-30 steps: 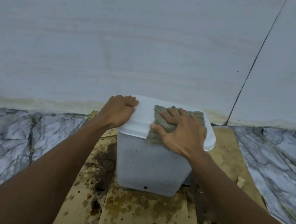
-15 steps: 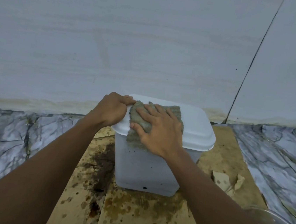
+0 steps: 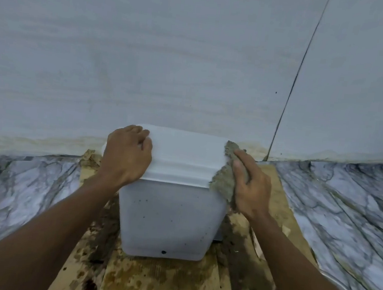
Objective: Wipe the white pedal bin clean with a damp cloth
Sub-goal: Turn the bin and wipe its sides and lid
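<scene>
Two hands on the white pedal bin sitting on cardboard by the wall: my left grip curls over the left edge of the lid, while my right grip, flat-fingered, presses the cloth against its right side, so I'd guess wiping downward's next.

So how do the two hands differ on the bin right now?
The left hand curls its fingers over the far left corner of the lid; the right hand lies with straight fingers against the lid's right edge. The left hand touches the plastic bare; the right hand presses the cloth against it. Both are at the lid, not lower on the bin body.
</scene>
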A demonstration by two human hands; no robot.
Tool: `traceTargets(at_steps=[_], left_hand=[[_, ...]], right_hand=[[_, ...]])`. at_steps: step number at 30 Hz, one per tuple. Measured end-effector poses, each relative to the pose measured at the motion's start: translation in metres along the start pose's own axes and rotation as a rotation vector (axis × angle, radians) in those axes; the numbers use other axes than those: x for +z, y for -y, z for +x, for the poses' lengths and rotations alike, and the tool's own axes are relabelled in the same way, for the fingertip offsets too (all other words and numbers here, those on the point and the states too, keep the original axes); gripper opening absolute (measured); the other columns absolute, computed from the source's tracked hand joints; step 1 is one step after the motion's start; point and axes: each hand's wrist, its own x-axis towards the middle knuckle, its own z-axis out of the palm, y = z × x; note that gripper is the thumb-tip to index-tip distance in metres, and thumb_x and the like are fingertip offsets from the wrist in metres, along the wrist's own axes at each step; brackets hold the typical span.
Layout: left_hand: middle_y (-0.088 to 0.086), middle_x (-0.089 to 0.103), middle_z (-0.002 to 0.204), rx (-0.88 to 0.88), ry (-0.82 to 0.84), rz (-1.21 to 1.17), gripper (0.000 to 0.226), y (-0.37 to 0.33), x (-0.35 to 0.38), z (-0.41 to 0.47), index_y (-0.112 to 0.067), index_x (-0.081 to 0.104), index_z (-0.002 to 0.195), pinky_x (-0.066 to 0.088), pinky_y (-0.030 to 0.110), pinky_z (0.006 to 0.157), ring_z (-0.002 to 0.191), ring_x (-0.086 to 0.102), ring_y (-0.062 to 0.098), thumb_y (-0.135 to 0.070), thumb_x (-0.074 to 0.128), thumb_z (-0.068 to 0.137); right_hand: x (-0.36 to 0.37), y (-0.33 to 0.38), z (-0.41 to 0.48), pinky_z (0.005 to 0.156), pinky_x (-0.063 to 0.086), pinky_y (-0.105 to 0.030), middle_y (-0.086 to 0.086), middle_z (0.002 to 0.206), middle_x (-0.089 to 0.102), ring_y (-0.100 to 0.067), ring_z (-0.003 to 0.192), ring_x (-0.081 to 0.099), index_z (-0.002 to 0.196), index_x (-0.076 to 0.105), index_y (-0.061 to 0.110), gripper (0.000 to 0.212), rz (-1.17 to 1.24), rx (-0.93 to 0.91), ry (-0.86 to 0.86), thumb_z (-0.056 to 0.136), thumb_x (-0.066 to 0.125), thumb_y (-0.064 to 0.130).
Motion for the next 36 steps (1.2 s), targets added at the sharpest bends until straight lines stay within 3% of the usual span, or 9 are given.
traceTargets(at_steps=[3, 8, 15, 21, 24, 31, 32, 34, 36], left_hand=[[0.027, 0.068, 0.104, -0.005, -0.008, 0.025, 0.033, 0.003, 0.001, 0.001, 0.011, 0.069, 0.096, 0.043, 0.041, 0.092, 0.1, 0.06, 0.04, -0.015, 0.048, 0.1], [0.025, 0.069, 0.116, 0.021, 0.0, 0.031, 0.042, 0.003, 0.0, 0.0, 0.007, 0.071, 0.112, 0.043, 0.044, 0.105, 0.111, 0.061, 0.042, -0.02, 0.043, 0.098], [0.022, 0.063, 0.131, -0.016, 0.036, 0.017, 0.056, 0.004, -0.005, -0.004, 0.003, 0.067, 0.124, 0.035, 0.042, 0.113, 0.126, 0.055, 0.039, -0.031, 0.035, 0.094], [0.029, 0.068, 0.101, -0.041, 0.049, -0.005, 0.048, -0.012, -0.002, 0.002, 0.011, 0.07, 0.097, 0.045, 0.044, 0.092, 0.098, 0.06, 0.044, -0.024, 0.037, 0.095], [0.027, 0.069, 0.109, -0.048, 0.059, -0.012, 0.049, -0.01, -0.002, 0.003, 0.009, 0.071, 0.104, 0.044, 0.041, 0.098, 0.105, 0.061, 0.042, -0.025, 0.037, 0.095], [0.013, 0.065, 0.133, -0.18, 0.13, -0.129, 0.034, 0.001, -0.007, 0.022, -0.004, 0.07, 0.122, 0.034, 0.032, 0.112, 0.126, 0.056, 0.031, -0.022, 0.049, 0.103], [0.011, 0.068, 0.127, -0.224, 0.138, -0.182, 0.032, 0.002, -0.007, 0.026, -0.006, 0.073, 0.116, 0.037, 0.03, 0.108, 0.12, 0.059, 0.029, -0.024, 0.049, 0.103], [0.002, 0.068, 0.091, -0.305, 0.133, -0.288, 0.028, 0.005, -0.006, 0.032, -0.014, 0.07, 0.092, 0.039, 0.027, 0.088, 0.085, 0.06, 0.018, -0.027, 0.049, 0.103], [-0.007, 0.064, 0.084, -0.354, 0.101, -0.359, 0.028, 0.005, -0.006, 0.038, -0.016, 0.07, 0.092, 0.037, 0.026, 0.083, 0.075, 0.055, 0.012, -0.03, 0.049, 0.103]], right_hand=[[0.018, 0.018, 0.001, 0.11, 0.042, -0.047, -0.001, 0.138, 0.061, -0.019, 0.136, 0.048, 0.127, 0.068, 0.018, 0.048, -0.052, 0.047, 0.0, 0.098, 0.044, 0.048], [0.051, 0.07, -0.013, 0.114, 0.029, -0.048, 0.003, 0.13, 0.063, -0.026, 0.13, 0.049, 0.126, 0.064, 0.023, 0.044, -0.512, -0.287, 0.143, 0.105, 0.031, 0.043], [0.063, 0.078, -0.01, 0.113, 0.029, -0.043, 0.004, 0.133, 0.061, -0.024, 0.126, 0.051, 0.132, 0.059, 0.024, 0.043, -0.512, -0.424, 0.284, 0.104, 0.034, 0.046], [0.032, 0.061, 0.012, 0.117, 0.022, -0.035, 0.009, 0.143, 0.057, -0.016, 0.137, 0.044, 0.138, 0.058, 0.03, 0.049, -0.476, -0.277, 0.375, 0.102, 0.036, 0.055], [0.026, 0.06, 0.023, 0.118, 0.02, -0.033, 0.011, 0.145, 0.054, -0.013, 0.14, 0.041, 0.139, 0.056, 0.031, 0.049, -0.485, -0.186, 0.403, 0.104, 0.031, 0.055], [0.067, 0.086, 0.008, 0.11, 0.033, -0.045, 0.003, 0.134, 0.062, -0.026, 0.125, 0.053, 0.133, 0.059, 0.022, 0.049, -0.589, -0.339, 0.375, 0.103, 0.031, 0.05], [0.072, 0.088, 0.008, 0.11, 0.034, -0.045, 0.003, 0.133, 0.062, -0.026, 0.124, 0.053, 0.132, 0.059, 0.022, 0.048, -0.578, -0.356, 0.365, 0.103, 0.033, 0.05], [0.08, 0.092, 0.01, 0.11, 0.034, -0.046, 0.003, 0.132, 0.063, -0.026, 0.124, 0.054, 0.132, 0.059, 0.022, 0.047, -0.552, -0.366, 0.366, 0.102, 0.034, 0.049], [0.085, 0.097, 0.015, 0.111, 0.032, -0.046, 0.003, 0.137, 0.06, -0.026, 0.128, 0.051, 0.135, 0.056, 0.021, 0.049, -0.534, -0.388, 0.416, 0.103, 0.033, 0.05]])
